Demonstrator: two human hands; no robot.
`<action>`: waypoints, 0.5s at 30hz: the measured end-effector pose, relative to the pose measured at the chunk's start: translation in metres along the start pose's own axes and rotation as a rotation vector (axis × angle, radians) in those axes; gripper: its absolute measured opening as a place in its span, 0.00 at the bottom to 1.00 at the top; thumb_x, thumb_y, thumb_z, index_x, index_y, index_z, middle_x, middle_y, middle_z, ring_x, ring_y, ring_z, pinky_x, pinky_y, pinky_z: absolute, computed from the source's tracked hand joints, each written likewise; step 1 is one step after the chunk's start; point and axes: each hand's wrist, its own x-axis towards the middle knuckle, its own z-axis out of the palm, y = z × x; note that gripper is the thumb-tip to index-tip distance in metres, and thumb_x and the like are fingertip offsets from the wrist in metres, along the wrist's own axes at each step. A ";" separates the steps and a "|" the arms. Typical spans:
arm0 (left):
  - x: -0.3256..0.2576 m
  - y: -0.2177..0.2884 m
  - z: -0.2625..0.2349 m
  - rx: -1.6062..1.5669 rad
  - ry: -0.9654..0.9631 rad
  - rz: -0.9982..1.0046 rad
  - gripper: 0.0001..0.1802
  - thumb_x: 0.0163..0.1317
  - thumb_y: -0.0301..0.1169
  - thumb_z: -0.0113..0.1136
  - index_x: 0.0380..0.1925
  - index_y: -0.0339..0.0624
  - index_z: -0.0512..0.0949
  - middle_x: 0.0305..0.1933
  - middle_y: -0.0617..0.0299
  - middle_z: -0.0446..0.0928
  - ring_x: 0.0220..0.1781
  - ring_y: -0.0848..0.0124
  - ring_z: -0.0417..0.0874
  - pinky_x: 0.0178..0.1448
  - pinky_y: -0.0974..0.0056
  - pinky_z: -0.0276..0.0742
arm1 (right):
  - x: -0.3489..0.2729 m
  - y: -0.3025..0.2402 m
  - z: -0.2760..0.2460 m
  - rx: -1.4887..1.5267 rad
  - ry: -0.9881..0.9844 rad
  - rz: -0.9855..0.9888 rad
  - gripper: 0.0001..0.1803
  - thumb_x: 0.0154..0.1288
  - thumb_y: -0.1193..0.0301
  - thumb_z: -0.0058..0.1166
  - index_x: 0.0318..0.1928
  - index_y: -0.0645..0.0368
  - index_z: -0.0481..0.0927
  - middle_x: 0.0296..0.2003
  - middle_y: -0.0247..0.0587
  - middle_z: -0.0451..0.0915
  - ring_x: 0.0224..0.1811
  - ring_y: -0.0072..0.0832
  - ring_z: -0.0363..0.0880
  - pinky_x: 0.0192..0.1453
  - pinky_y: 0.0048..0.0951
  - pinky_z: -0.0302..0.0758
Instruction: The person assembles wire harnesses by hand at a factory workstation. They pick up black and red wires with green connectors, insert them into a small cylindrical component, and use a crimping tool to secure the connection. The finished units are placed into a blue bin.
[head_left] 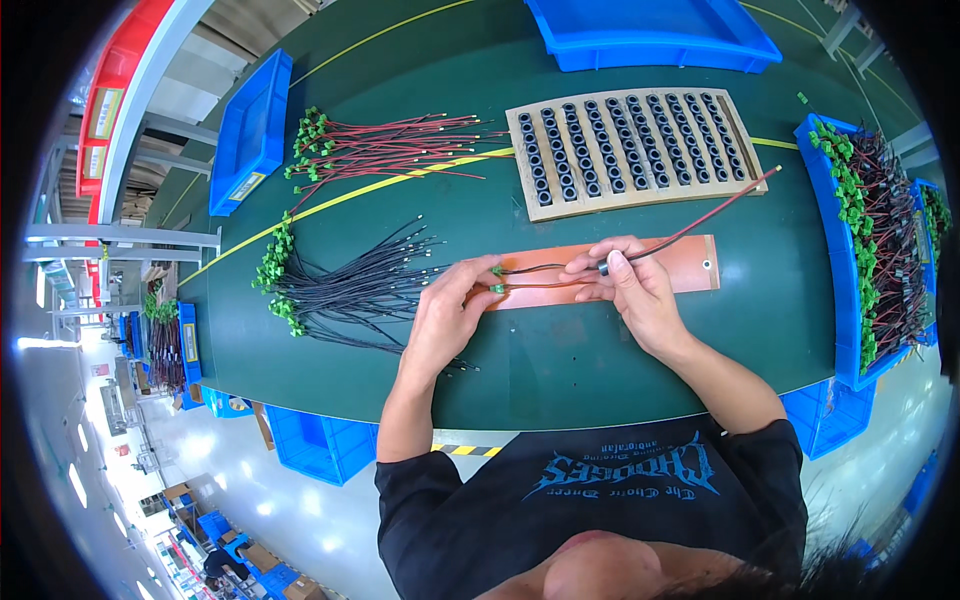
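Note:
My left hand (445, 310) is closed, its fingertips pinching small green connectors (497, 289) at the ends of two wires. From there the wires (545, 286) run across an orange-brown board (560, 258) to my right hand (640, 295). That hand is closed round the wires beside a small black ring-like piece (604, 268). Past its fingers a red and black wire (715, 212) sticks out to the upper right. Whether the wires pass through the black piece is hard to make out. Left of my left hand lies a bundle of black wires (355, 285) with green connectors.
Behind the board stands a wooden tray (545, 212) with rows of black rings. Red wires (400, 145) with green connectors lie at far left. Blue bins stand at left (272, 130), at the back (650, 55) and at right (848, 330), the last full of wired connectors.

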 end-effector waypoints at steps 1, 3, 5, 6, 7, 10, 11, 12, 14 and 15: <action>0.000 0.000 -0.001 0.077 0.004 0.028 0.27 0.56 0.15 0.72 0.59 0.37 0.83 0.42 0.55 0.86 0.43 0.61 0.89 0.49 0.61 0.86 | 0.000 0.000 0.000 -0.062 0.008 -0.021 0.15 0.88 0.62 0.40 0.60 0.59 0.72 0.54 0.50 0.84 0.59 0.33 0.85 0.59 0.33 0.83; 0.004 0.001 -0.004 0.229 0.009 0.088 0.26 0.56 0.15 0.72 0.57 0.36 0.84 0.41 0.57 0.85 0.41 0.65 0.87 0.48 0.63 0.85 | 0.000 -0.001 0.001 -0.189 0.030 -0.066 0.15 0.89 0.63 0.40 0.60 0.59 0.72 0.53 0.49 0.85 0.57 0.31 0.85 0.59 0.32 0.83; 0.005 0.000 -0.001 0.125 0.001 0.024 0.24 0.55 0.15 0.73 0.54 0.36 0.86 0.42 0.57 0.84 0.40 0.66 0.86 0.46 0.62 0.83 | 0.000 -0.002 0.002 -0.234 0.006 -0.089 0.14 0.88 0.64 0.40 0.60 0.60 0.73 0.52 0.48 0.85 0.55 0.29 0.85 0.57 0.30 0.82; 0.005 -0.001 0.000 0.074 -0.004 -0.009 0.23 0.54 0.16 0.74 0.53 0.36 0.87 0.43 0.57 0.83 0.40 0.66 0.85 0.46 0.62 0.82 | 0.000 -0.002 0.003 -0.256 -0.006 -0.100 0.14 0.88 0.64 0.41 0.59 0.60 0.73 0.52 0.48 0.85 0.53 0.28 0.85 0.55 0.29 0.82; 0.004 -0.002 0.000 0.042 -0.021 -0.058 0.22 0.54 0.17 0.75 0.52 0.35 0.87 0.44 0.57 0.83 0.41 0.64 0.85 0.46 0.61 0.83 | 0.000 -0.002 0.004 -0.215 -0.020 -0.056 0.14 0.88 0.64 0.41 0.59 0.60 0.73 0.52 0.48 0.86 0.51 0.27 0.85 0.54 0.28 0.81; 0.005 -0.002 -0.002 -0.006 -0.066 -0.159 0.21 0.53 0.22 0.78 0.50 0.35 0.87 0.47 0.56 0.83 0.45 0.61 0.86 0.49 0.60 0.84 | 0.002 0.000 0.006 -0.123 -0.063 0.008 0.13 0.88 0.65 0.42 0.59 0.60 0.74 0.51 0.46 0.86 0.47 0.25 0.84 0.48 0.26 0.79; 0.006 -0.002 -0.002 0.009 -0.074 -0.166 0.22 0.52 0.22 0.79 0.49 0.35 0.87 0.47 0.56 0.83 0.46 0.62 0.86 0.49 0.61 0.83 | 0.004 0.005 0.005 -0.115 -0.080 -0.010 0.13 0.88 0.66 0.43 0.59 0.60 0.74 0.51 0.46 0.86 0.45 0.24 0.83 0.46 0.25 0.78; 0.008 -0.001 -0.003 0.023 -0.082 -0.173 0.23 0.50 0.23 0.80 0.49 0.36 0.88 0.47 0.57 0.84 0.46 0.63 0.85 0.50 0.61 0.82 | 0.005 0.009 0.005 -0.108 -0.097 -0.028 0.13 0.88 0.66 0.43 0.60 0.60 0.74 0.51 0.46 0.86 0.43 0.23 0.83 0.44 0.24 0.77; 0.012 0.008 0.000 0.050 0.009 -0.033 0.23 0.49 0.25 0.81 0.48 0.36 0.88 0.47 0.58 0.85 0.50 0.62 0.84 0.53 0.60 0.82 | 0.005 0.015 0.003 -0.127 -0.049 -0.099 0.13 0.88 0.66 0.43 0.59 0.60 0.74 0.51 0.45 0.86 0.41 0.22 0.82 0.42 0.23 0.76; 0.013 0.011 0.003 0.063 0.056 0.035 0.24 0.48 0.26 0.82 0.48 0.35 0.88 0.47 0.58 0.85 0.52 0.61 0.84 0.55 0.59 0.81 | 0.006 0.016 0.002 -0.137 -0.026 -0.133 0.13 0.88 0.66 0.43 0.59 0.60 0.75 0.50 0.45 0.86 0.40 0.21 0.82 0.41 0.22 0.76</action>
